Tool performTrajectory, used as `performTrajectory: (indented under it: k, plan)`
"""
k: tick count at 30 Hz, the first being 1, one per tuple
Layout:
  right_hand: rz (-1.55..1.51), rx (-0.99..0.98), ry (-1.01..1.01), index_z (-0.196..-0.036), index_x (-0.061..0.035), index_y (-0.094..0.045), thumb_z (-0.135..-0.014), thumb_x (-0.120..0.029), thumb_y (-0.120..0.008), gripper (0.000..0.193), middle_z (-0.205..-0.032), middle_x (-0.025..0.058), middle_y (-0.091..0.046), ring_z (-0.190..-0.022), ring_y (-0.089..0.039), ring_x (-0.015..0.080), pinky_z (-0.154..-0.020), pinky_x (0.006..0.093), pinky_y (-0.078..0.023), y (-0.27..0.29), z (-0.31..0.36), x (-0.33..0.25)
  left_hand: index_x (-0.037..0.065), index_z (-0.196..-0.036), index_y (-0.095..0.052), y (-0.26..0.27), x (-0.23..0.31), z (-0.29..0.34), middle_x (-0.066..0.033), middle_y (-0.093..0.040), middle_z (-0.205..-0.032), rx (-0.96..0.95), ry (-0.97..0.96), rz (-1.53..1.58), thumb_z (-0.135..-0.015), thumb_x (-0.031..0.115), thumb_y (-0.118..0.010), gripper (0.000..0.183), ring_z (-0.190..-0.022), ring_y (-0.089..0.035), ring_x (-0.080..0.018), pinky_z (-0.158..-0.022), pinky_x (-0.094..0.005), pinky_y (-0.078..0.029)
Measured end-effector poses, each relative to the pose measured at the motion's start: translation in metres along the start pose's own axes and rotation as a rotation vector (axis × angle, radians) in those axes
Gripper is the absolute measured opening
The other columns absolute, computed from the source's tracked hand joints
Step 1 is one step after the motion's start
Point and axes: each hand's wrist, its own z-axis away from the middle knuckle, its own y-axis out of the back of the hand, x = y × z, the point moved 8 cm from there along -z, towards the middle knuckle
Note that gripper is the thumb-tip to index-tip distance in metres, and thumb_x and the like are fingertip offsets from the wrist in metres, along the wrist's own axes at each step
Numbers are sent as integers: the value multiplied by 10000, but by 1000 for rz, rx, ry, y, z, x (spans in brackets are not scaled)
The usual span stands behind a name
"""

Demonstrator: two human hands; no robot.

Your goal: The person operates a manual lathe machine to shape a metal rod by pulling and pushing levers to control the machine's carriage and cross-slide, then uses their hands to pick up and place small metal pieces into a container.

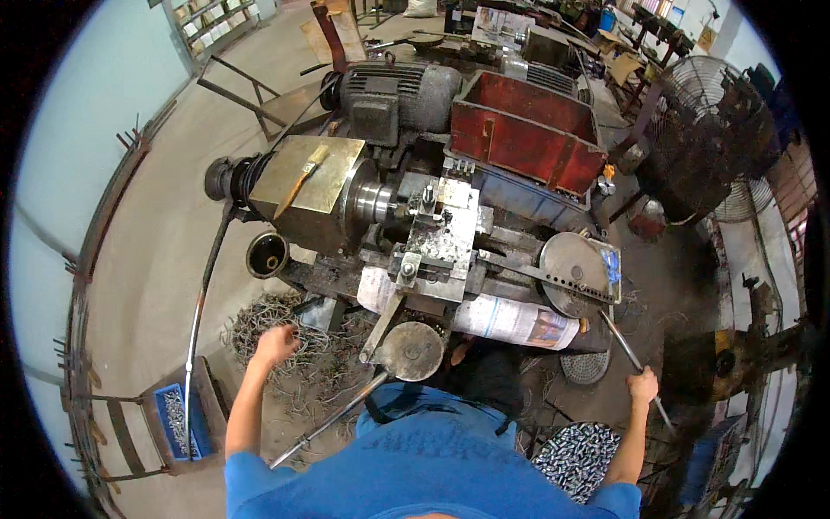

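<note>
My right hand (pixel 642 385) is wrapped round a long steel lever (pixel 624 346) that slopes down from the right end of a small lathe (pixel 445 238). My left hand (pixel 277 344) is in the air in front of the lathe, above a heap of curled metal shavings (pixel 268 316). Its fingers are curled together; whatever they may hold is too small to make out. A shiny chuck (pixel 373 203) faces the tool slide in the middle of the machine. Close to my body, a second steel lever (pixel 333 421) runs down left from a round plate (pixel 412 351).
A bin of small metal cylinders (pixel 577 458) stands by my right arm. At lower left is a blue tray (pixel 181 419) of small metal parts. Behind the lathe are a motor (pixel 389 99) and a red metal box (pixel 527 130). A brush (pixel 303 177) lies on the headstock; a fan (pixel 705 130) stands right.
</note>
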Motion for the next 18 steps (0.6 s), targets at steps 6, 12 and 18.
performTrajectory:
  k: [6,12,18]
  plan:
    - [-130,98,44,-721,-43,-534,-585,-184,-623,215,-655,197,-600,-636,-596,411,-592,494,-481,18,123,-30,31,-1224,-543,3,120,109,-98,-659,-1027,-339,-203,629,-817,293,-683,504,-924,-625,-175,-798,-324,-497]
    - [-385,-81,-55,-723,-31,-561,-551,-188,-608,238,-669,216,-600,-649,-582,423,-622,487,-469,28,181,-75,104,-1009,-625,-34,157,117,-169,-623,-745,-233,-328,315,-797,307,-627,293,-715,-599,-367,-641,-448,-460]
    - [-458,-201,-89,-754,-21,-588,-564,-244,-612,294,-699,216,-620,-693,-603,412,-645,468,-472,36,203,-100,108,-954,-622,-31,158,116,-174,-613,-730,-225,-303,233,-787,254,-620,222,-710,-596,-366,-642,-453,-456]
